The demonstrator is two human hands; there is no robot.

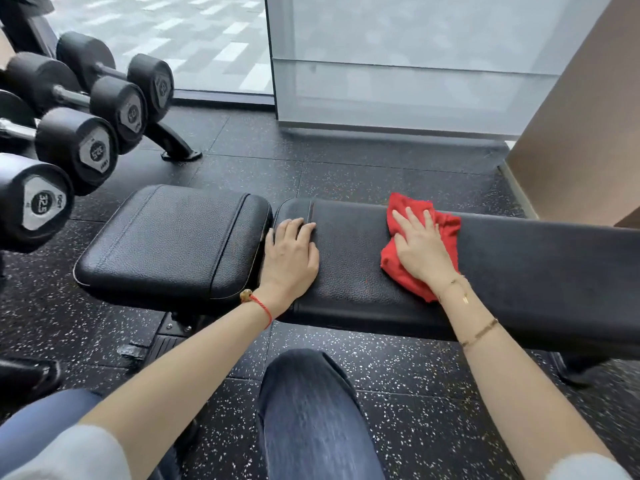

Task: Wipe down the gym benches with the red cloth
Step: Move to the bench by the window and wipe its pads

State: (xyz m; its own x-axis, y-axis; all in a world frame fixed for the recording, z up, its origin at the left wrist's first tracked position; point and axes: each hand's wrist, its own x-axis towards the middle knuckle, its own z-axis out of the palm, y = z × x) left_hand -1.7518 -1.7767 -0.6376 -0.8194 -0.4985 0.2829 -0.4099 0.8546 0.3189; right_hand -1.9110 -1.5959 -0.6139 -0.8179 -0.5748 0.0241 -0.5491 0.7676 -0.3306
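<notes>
Red cloth (pixel 420 244) is pinned flat under the right hand (pixel 420 249), fingers spread wide on top, nothing pinched. It's sat mid-way on the long back pad (pixel 519 258), whose length runs off rightward, so most unwiped leather probably lies that way. Left hand (pixel 292 256) is planted flat beside the seat pad (pixel 173 240), empty.
</notes>
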